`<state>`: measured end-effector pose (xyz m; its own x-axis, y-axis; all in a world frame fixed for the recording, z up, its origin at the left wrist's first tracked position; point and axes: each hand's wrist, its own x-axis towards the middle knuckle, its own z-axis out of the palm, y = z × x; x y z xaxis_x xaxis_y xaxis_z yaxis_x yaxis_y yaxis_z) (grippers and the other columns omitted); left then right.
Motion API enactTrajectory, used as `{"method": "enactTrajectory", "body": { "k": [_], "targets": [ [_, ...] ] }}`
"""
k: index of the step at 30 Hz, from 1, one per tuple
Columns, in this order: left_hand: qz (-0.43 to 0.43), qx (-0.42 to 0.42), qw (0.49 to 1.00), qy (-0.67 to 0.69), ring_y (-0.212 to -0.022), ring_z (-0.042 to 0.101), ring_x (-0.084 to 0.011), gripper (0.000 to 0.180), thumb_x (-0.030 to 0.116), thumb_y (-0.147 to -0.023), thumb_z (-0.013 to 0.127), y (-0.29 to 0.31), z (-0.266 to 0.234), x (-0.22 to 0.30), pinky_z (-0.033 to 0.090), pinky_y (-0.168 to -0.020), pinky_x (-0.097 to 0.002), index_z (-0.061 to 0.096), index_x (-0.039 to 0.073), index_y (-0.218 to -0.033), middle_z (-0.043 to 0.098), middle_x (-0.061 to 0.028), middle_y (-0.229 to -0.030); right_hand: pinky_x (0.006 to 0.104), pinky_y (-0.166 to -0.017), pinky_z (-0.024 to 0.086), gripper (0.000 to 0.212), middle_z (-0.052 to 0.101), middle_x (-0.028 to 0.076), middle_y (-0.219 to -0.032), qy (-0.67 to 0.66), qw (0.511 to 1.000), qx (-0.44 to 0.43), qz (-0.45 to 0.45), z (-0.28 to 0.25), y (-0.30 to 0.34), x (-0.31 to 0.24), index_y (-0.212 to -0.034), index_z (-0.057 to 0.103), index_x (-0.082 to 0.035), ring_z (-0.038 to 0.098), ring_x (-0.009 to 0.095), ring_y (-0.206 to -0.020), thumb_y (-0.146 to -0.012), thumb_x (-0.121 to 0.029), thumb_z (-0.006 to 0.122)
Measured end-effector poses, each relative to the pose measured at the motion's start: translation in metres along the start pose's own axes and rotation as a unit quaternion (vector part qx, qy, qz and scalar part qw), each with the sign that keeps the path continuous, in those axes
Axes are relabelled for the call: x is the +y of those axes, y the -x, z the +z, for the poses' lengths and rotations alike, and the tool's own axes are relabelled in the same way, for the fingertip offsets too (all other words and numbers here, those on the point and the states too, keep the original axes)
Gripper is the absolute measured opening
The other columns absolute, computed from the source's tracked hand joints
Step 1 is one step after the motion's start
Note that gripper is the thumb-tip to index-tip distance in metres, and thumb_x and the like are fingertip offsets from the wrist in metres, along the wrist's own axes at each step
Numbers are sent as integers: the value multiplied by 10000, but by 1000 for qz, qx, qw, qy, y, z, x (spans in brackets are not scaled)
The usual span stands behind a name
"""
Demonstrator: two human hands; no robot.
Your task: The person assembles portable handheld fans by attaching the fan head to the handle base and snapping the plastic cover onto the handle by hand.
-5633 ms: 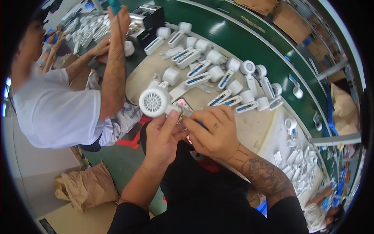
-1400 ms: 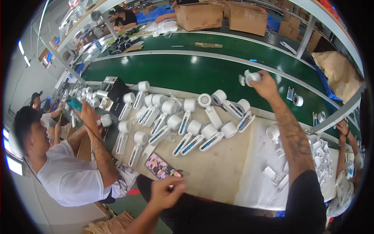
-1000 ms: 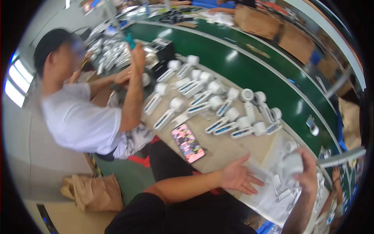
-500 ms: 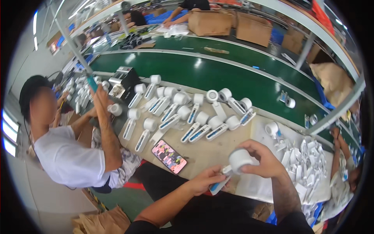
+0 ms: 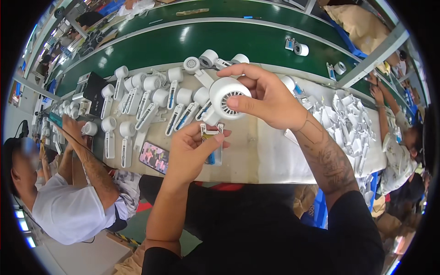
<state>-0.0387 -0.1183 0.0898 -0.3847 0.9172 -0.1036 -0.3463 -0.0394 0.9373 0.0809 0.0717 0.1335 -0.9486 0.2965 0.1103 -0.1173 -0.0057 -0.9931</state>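
Observation:
Over the table, I hold a white handheld fan in both hands. Its round head (image 5: 220, 87) has its slotted grille turned partly toward me. My right hand (image 5: 277, 101) is closed around this head, thumb against the grille and fingers behind the rim. Lower down, my left hand (image 5: 190, 153) pinches the fan's open handle (image 5: 219, 156), where a blue part shows inside; fingers hide some of it. Left of and beyond my hands stand several similar white fans (image 5: 149, 110) with open handles. A phone (image 5: 154, 157) with a lit screen lies left of my left hand.
Loose white plastic handle shells (image 5: 343, 119) are heaped at the right of the table (image 5: 256, 160). Past the far edge runs a green conveyor belt (image 5: 183, 41) carrying a few fan parts. A co-worker (image 5: 73, 201) sits at left; another person (image 5: 398, 156) is at right.
Both my hands have raised the fan and brought it further over the table. Its grille now faces more toward me. The view has shifted, and the left co-worker still holds a teal tool.

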Motion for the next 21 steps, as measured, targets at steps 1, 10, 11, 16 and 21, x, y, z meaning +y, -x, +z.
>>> {"method": "enactTrajectory", "body": {
  "k": [1, 10, 11, 16, 21],
  "targets": [
    [1, 7, 1000, -5, -908, 698, -175, 236, 8, -897, 672, 0, 4, 2, 576, -809, -310, 637, -60, -1120, 714, -152, -1054, 284, -925, 500, 495, 670, 93, -1142, 1, 1000, 1, -2, -1, 1, -2, -1346, 506, -1, 625, 132, -1058, -907, -93, 717],
    [-29, 10, 998, -58, -865, 701, -149, 234, 3, -891, 672, 2, 15, 1, 584, -757, -291, 651, -73, -1111, 727, -124, -1007, 282, -909, 508, 497, 681, 88, -1113, 57, 997, -56, 4, -13, 8, -18, -1319, 549, -7, 638, 133, -1046, -881, -117, 756],
    [-30, 8, 998, -62, -851, 702, -148, 230, -1, -887, 673, 1, 17, 0, 585, -749, -285, 652, -75, -1104, 729, -122, -992, 279, -903, 511, 484, 682, 88, -1106, 63, 996, -69, 1, -15, 7, -18, -1305, 562, -7, 639, 130, -1038, -879, -124, 760],
    [-24, 23, 999, -40, -812, 701, -137, 218, 5, -882, 684, -2, 22, -5, 584, -729, -266, 655, -75, -1083, 731, -128, -970, 276, -884, 527, 473, 682, 89, -1086, 86, 994, -66, 18, -16, 9, -18, -1276, 585, -4, 644, 127, -1007, -867, -142, 779],
    [-65, 7, 997, -39, -794, 699, -130, 219, 10, -876, 701, 2, 24, -2, 586, -719, -265, 657, -72, -1074, 731, -122, -958, 284, -868, 543, 487, 689, 96, -1050, 159, 979, -111, 58, -18, 4, -22, -1255, 590, 18, 659, 136, -953, -848, -152, 798]
  ]
}}
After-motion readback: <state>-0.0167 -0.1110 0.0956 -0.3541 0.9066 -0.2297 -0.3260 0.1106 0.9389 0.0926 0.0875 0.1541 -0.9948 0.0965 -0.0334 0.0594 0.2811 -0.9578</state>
